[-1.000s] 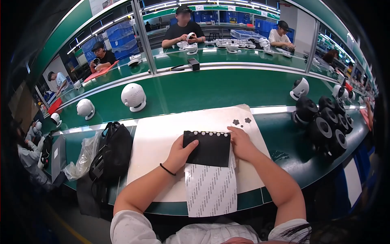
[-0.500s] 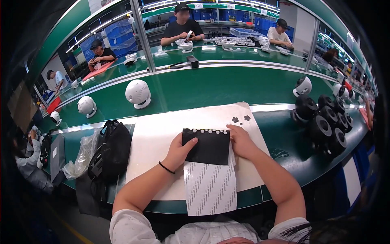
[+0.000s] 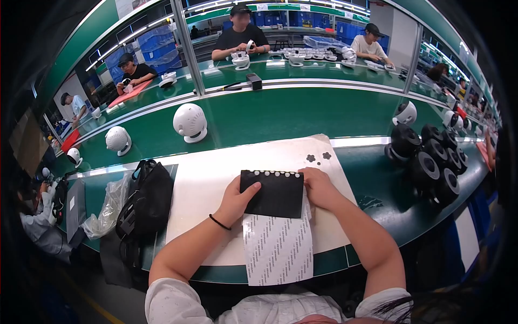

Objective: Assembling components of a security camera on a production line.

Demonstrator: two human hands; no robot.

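Observation:
My left hand (image 3: 237, 197) holds the left side of a black adhesive sheet (image 3: 274, 195), its thumb lying flat on top. A row of pale round spots runs along the sheet's far edge. My right hand (image 3: 319, 187) is closed at the far right corner, its fingertips partly hidden. From under the black part a white printed backing paper (image 3: 278, 251) hangs toward me over the table edge. Beneath both hands lies a cream board (image 3: 202, 173). Two black flower-shaped pieces (image 3: 326, 156) and a small dark dot (image 3: 319, 163) rest on its far right corner.
Black round housings (image 3: 426, 164) cluster on the right. To the left are a black bag (image 3: 148, 197) and a clear plastic bag (image 3: 108, 208). White rounded devices (image 3: 190, 123) stand on the green belt (image 3: 280, 116) beyond. Other people (image 3: 240, 38) work across it.
The white devices at the left of the belt have shifted right. The black sheet and my hands have barely moved, keeping the same hold.

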